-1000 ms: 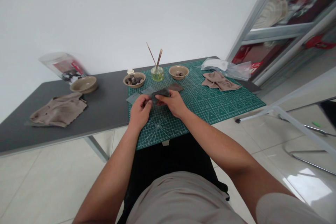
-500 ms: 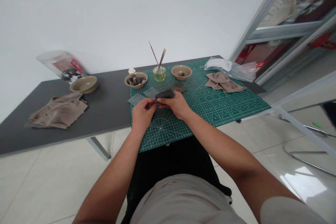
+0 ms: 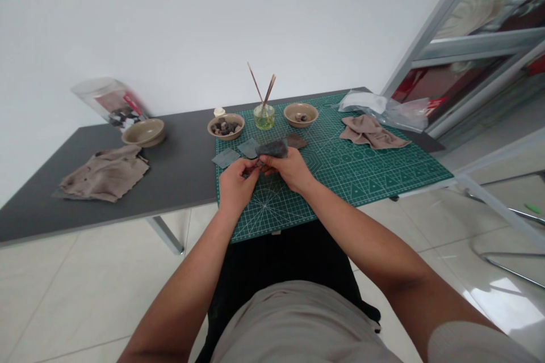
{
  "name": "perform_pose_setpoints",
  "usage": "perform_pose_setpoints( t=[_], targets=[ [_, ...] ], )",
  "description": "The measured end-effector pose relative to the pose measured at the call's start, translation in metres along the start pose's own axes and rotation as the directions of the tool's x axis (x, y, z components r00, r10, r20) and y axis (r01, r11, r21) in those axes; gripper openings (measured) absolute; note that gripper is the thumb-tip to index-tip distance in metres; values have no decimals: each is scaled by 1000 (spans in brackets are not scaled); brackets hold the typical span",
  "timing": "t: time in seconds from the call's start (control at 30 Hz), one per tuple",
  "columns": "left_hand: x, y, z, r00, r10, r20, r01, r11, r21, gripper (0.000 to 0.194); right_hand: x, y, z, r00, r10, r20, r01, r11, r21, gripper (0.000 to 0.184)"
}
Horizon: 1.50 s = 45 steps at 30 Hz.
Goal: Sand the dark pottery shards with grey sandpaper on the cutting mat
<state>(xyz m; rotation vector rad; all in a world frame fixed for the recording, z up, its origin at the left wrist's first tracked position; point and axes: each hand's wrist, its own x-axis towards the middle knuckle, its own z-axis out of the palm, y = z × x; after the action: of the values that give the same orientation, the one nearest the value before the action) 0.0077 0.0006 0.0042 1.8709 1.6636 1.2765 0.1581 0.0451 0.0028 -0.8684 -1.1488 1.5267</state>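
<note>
My left hand (image 3: 237, 181) is closed in a pinch over the green cutting mat (image 3: 340, 173). Its fingertips meet those of my right hand (image 3: 292, 169), and whatever small thing lies between them is too hidden to make out. My right hand grips a dark grey piece of what looks like sandpaper (image 3: 272, 149), bent and standing up above the thumb. Just beyond my hands, a grey square sheet (image 3: 226, 157) and a second grey sheet (image 3: 247, 147) lie flat on the mat. A brown piece (image 3: 297, 140) lies behind my right hand.
A bowl of dark stones (image 3: 226, 126), a glass jar with sticks (image 3: 264, 117) and a bowl with a few small pieces (image 3: 301, 115) line the back. Right are a brown cloth (image 3: 370, 132) and plastic bag (image 3: 404, 113); left, another cloth (image 3: 104, 174), bowl (image 3: 143, 133) and clear container (image 3: 111, 103).
The view has shifted slightly, so everything sits a little further right. The dark sheet in my right hand has tilted a little and shows more of its face. Both hands keep their hold.
</note>
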Motion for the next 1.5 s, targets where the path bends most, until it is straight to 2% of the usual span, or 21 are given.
perform_pose_setpoints(
  t=[0.17, 0.4, 0.7, 0.9, 1.17, 1.5],
  targets=[
    [0, -2, 0, 1000, 24, 12, -24, 1000, 16, 8, -1, 0, 1, 999, -37, -7, 37, 997, -74, 40],
    [2, -4, 0, 998, -32, 56, 35, 997, -62, 8, -1, 4, 0, 997, -70, -38, 68, 996, -57, 41],
    [2, -2, 0, 1000, -29, -1, 28, 999, -20, 9, -1, 4, 2, 988, -154, -8, 150, 975, -163, 35],
    [4, -5, 1, 995, -89, 33, 92, 989, -114, 6, -1, 5, 1, 990, -139, -37, 135, 986, -102, 36],
    [4, -2, -1, 994, -107, 30, 109, 989, -100, 12, 0, 3, -1, 983, -171, 67, 180, 972, -150, 37],
    [5, -7, 3, 992, -120, 43, 128, 943, -308, 8, 0, 3, -2, 986, -169, -12, 168, 984, -59, 39]
  ],
)
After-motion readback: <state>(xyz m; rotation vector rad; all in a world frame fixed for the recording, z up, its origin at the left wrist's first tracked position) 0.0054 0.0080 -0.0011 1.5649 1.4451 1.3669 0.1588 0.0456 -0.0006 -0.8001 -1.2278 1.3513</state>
